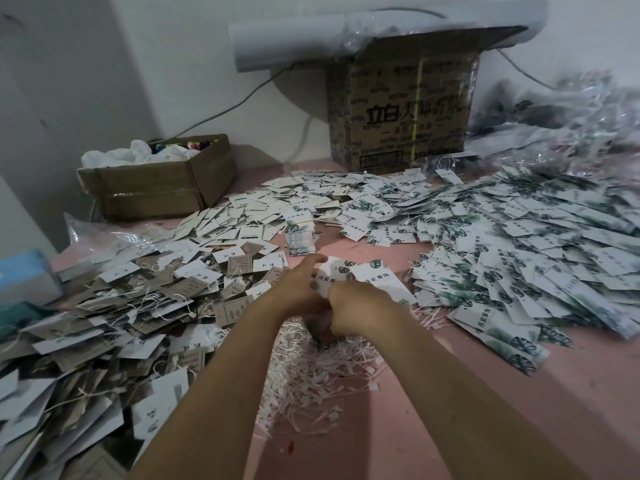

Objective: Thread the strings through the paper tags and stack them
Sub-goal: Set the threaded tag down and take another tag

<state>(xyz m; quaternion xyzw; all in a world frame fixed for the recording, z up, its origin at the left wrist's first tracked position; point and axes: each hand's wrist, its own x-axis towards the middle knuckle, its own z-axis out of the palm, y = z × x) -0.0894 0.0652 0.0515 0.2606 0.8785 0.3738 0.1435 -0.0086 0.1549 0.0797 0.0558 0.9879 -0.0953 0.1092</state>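
At the frame centre, the left hand (298,284) and the right hand (353,306) both grip white leaf-printed paper tags (379,276), above a heap of thin white strings (311,372) on the pink table (519,410).

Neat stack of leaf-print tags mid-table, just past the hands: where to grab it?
Probably pinch the stack of leaf-print tags across its left and right edges, coming down from the near side. Its edges are squared into a block; bare table lies near-right of it, while loose tags crowd its left.
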